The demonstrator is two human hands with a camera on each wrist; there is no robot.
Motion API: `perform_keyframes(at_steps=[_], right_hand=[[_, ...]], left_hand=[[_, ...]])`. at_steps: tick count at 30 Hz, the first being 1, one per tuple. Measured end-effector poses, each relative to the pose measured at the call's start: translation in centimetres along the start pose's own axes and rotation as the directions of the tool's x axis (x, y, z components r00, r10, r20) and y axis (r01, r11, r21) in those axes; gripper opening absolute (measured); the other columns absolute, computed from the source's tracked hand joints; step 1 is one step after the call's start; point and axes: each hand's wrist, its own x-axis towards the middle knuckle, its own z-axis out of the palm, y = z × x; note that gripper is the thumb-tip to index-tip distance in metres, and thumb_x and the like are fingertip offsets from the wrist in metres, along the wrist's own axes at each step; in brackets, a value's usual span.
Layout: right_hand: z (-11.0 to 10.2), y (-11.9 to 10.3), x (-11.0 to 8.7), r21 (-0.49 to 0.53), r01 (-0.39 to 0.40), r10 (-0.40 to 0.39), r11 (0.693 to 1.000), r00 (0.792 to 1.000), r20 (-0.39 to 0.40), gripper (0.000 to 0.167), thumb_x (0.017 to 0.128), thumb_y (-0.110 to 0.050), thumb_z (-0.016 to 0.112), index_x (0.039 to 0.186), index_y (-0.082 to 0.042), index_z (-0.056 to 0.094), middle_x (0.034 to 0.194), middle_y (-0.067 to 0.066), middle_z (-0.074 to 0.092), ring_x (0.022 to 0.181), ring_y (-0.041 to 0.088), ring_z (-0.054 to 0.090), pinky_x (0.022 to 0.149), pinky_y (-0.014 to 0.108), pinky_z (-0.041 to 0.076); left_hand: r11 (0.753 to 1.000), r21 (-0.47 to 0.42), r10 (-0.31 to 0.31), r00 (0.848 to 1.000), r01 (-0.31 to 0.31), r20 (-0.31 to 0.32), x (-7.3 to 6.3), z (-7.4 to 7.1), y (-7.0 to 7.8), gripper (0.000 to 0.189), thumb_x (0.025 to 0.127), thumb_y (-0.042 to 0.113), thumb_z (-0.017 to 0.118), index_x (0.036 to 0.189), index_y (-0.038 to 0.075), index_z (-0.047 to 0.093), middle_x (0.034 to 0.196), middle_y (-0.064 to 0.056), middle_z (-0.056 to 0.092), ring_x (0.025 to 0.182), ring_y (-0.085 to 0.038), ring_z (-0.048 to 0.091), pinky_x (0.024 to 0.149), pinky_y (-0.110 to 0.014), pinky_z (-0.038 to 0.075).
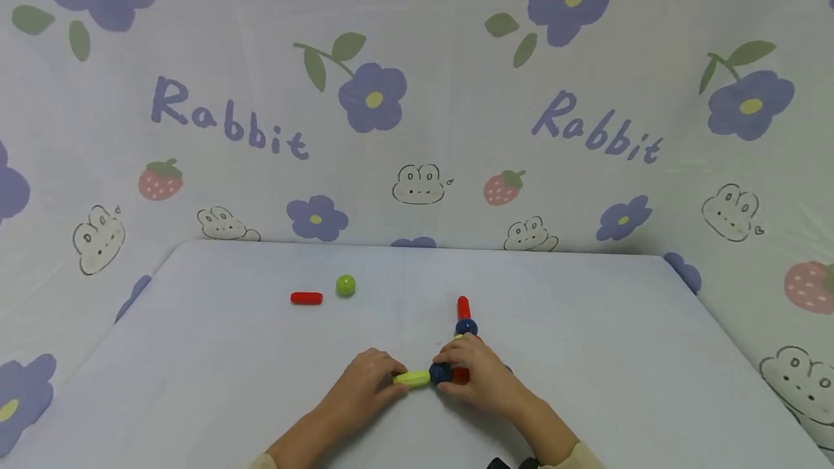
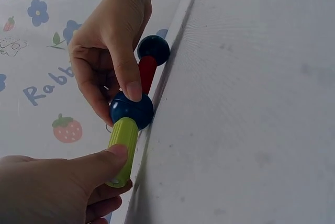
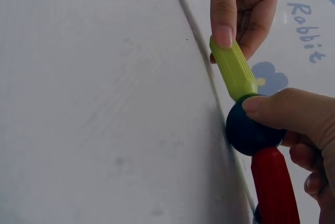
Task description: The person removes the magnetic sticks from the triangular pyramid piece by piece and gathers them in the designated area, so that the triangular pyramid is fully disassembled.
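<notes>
My left hand [image 1: 361, 389] pinches a yellow-green ribbed rod [image 1: 413, 379] near its outer end. The rod's other end meets a dark blue ball [image 1: 439, 373], which my right hand [image 1: 485, 378] grips between thumb and fingers. A red rod [image 3: 274, 187] extends from the opposite side of that ball. In the left wrist view, another dark blue ball [image 2: 154, 50] sits at the red rod's far end. Just beyond my right hand, a further red rod [image 1: 463, 307] points away from a blue ball [image 1: 466, 328]; my fingers partly hide the pieces joined there.
On the white table [image 1: 195, 353], a loose red rod [image 1: 306, 298] lies at the back left beside a light green ball [image 1: 346, 285]. A black object [image 1: 521, 464] shows at the bottom edge. Behind the table hangs a patterned cloth [image 1: 449, 93].
</notes>
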Motion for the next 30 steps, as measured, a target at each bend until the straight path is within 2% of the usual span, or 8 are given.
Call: perform_keyframes(at_steps=[3, 4, 10, 14, 17, 23, 30], right_hand=[[-0.1, 0.0, 0.1, -0.017, 0.005, -0.004, 1.0, 1.0, 0.022, 0.025, 0.078, -0.016, 0.075, 0.101, -0.009, 0.069, 0.102, -0.001, 0.065, 0.098, 0.014, 0.051, 0.086, 0.028, 0.048], [-0.2, 0.0, 0.1, -0.024, 0.0, 0.0, 1.0, 1.0, 0.027, 0.025, 0.078, -0.016, 0.074, 0.101, -0.009, 0.069, 0.102, -0.001, 0.065, 0.099, 0.014, 0.051, 0.087, 0.029, 0.049], [-0.2, 0.4, -0.1, -0.021, -0.012, 0.012, 1.0, 1.0, 0.005, 0.025, 0.078, -0.015, 0.075, 0.101, -0.008, 0.07, 0.103, -0.001, 0.066, 0.099, 0.015, 0.054, 0.089, 0.033, 0.047], [-0.2, 0.5, -0.1, -0.018, -0.017, 0.017, 1.0, 1.0, -0.003, 0.026, 0.078, -0.016, 0.075, 0.102, -0.008, 0.07, 0.103, -0.001, 0.066, 0.099, 0.015, 0.054, 0.088, 0.032, 0.047], [-0.3, 0.7, -0.2, -0.004, -0.039, 0.039, 0.999, 0.999, -0.016, 0.028, 0.077, -0.016, 0.075, 0.103, -0.009, 0.07, 0.103, -0.002, 0.066, 0.098, 0.014, 0.052, 0.084, 0.028, 0.048], [-0.2, 0.9, -0.2, 0.04, -0.052, 0.053, 0.998, 0.998, -0.021, 0.03, 0.077, -0.015, 0.075, 0.105, -0.007, 0.07, 0.105, 0.0, 0.067, 0.099, 0.015, 0.053, 0.084, 0.027, 0.049], [-0.2, 0.8, -0.3, 0.032, -0.041, 0.041, 0.999, 0.999, -0.01, 0.029, 0.077, -0.015, 0.075, 0.105, -0.007, 0.07, 0.105, 0.0, 0.066, 0.098, 0.014, 0.052, 0.083, 0.026, 0.049]], left_hand=[[1.0, 0.005, -0.006, 1.0, 0.006, 0.011, 0.1, -0.1, -0.3, 0.017, 0.084, 0.021, 0.067, 0.096, 0.009, 0.068, 0.088, 0.003, 0.067, 0.083, -0.007, 0.053, 0.077, -0.026, 0.046], [1.0, 0.005, -0.025, 1.0, 0.025, 0.018, 0.1, -0.3, -0.6, 0.018, 0.085, 0.022, 0.067, 0.097, 0.009, 0.068, 0.089, 0.004, 0.066, 0.083, -0.006, 0.053, 0.077, -0.026, 0.046], [0.992, 0.012, -0.127, 0.99, 0.128, -0.059, -0.7, -1.2, -3.0, 0.019, 0.081, 0.02, 0.071, 0.097, 0.01, 0.068, 0.089, 0.006, 0.066, 0.084, -0.008, 0.053, 0.077, -0.026, 0.046], [0.994, 0.025, -0.099, 0.99, 0.102, -0.102, -0.6, -1.4, -3.8, 0.019, 0.079, 0.017, 0.072, 0.096, 0.008, 0.069, 0.087, 0.003, 0.068, 0.083, -0.011, 0.055, 0.076, -0.026, 0.046], [0.993, 0.055, -0.096, 0.991, 0.102, -0.095, -0.3, -1.9, -4.4, 0.02, 0.079, 0.018, 0.072, 0.096, 0.009, 0.07, 0.086, 0.003, 0.067, 0.083, -0.011, 0.055, 0.075, -0.026, 0.046], [0.984, 0.075, -0.155, 0.983, 0.163, -0.095, -0.7, -3.8, -6.8, 0.023, 0.078, 0.018, 0.073, 0.1, 0.01, 0.071, 0.088, 0.005, 0.066, 0.086, -0.011, 0.055, 0.077, -0.029, 0.046], [0.967, 0.127, -0.2, 0.965, 0.222, -0.167, -1.7, -6.5, -10.3, 0.024, 0.079, 0.014, 0.072, 0.102, 0.007, 0.07, 0.095, -0.003, 0.067, 0.094, -0.02, 0.057, 0.084, -0.04, 0.048]])
